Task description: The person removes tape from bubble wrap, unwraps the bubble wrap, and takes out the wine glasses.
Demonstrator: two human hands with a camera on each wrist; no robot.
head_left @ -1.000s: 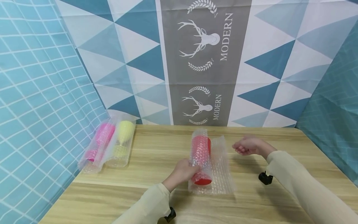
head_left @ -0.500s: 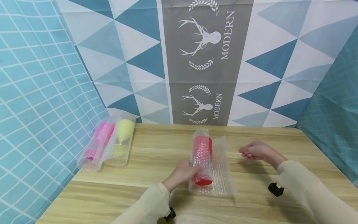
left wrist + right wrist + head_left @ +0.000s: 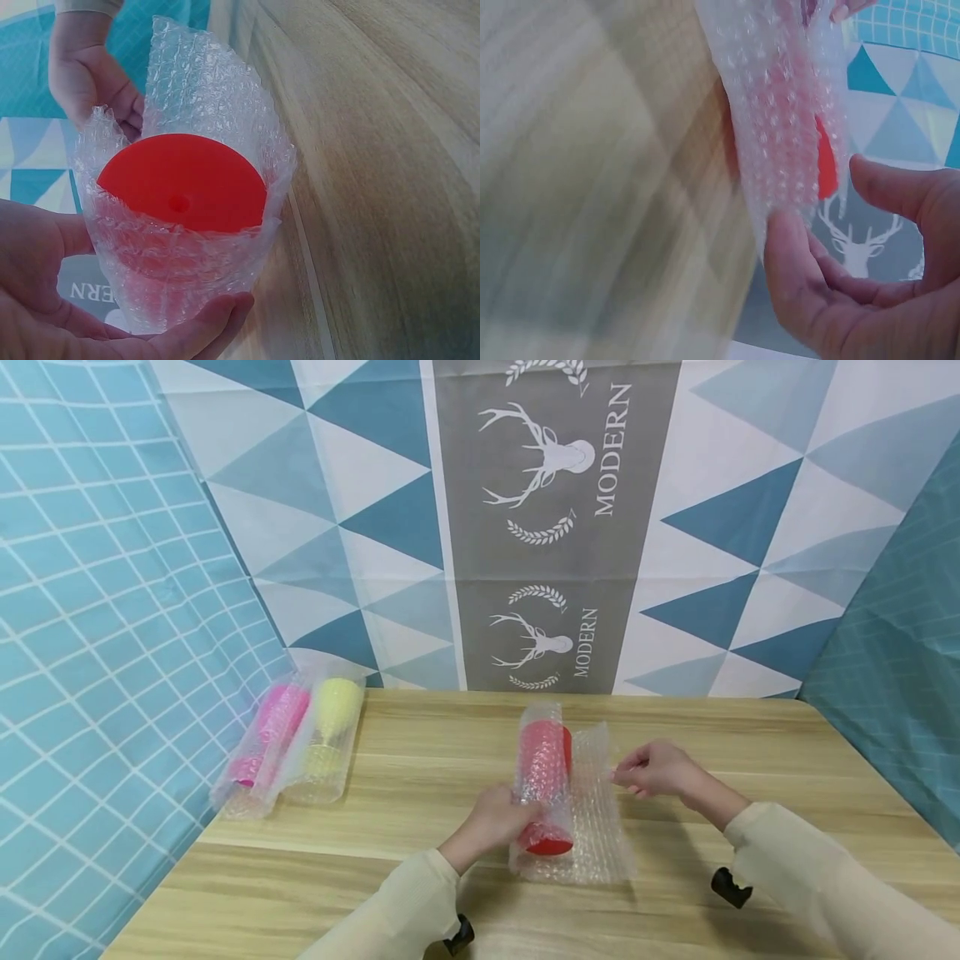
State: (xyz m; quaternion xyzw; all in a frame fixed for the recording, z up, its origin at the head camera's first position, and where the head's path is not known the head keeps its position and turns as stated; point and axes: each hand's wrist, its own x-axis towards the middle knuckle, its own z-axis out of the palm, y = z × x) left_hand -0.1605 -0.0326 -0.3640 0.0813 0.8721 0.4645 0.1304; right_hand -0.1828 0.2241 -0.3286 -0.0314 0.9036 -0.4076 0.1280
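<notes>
A red object with a round, flat end (image 3: pixel 184 180) lies on the table, partly rolled in bubble wrap (image 3: pixel 600 827). That end has a small dimple in its middle; most of the body shows only through the wrap. My left hand (image 3: pixel 498 818) grips the roll from the left, thumb on top, fingers curling round its near part. On the other side, my right hand (image 3: pixel 656 768) is at the loose right edge of the wrap. In the right wrist view its fingers touch the sheet from outside, while the thumb stands apart from them.
At the table's left lie a pink item (image 3: pixel 277 718) and a yellow, narrow-waisted item (image 3: pixel 335 710), both in bubble wrap. Patterned cloth (image 3: pixel 360 527) hangs behind the wooden table (image 3: pixel 420 743), with blue gridded cloth (image 3: pixel 112 610) at the left.
My right hand first drew off to the right, then came back left to the wrap's loose edge, its fingers spreading. The left hand has kept its grip on the roll.
</notes>
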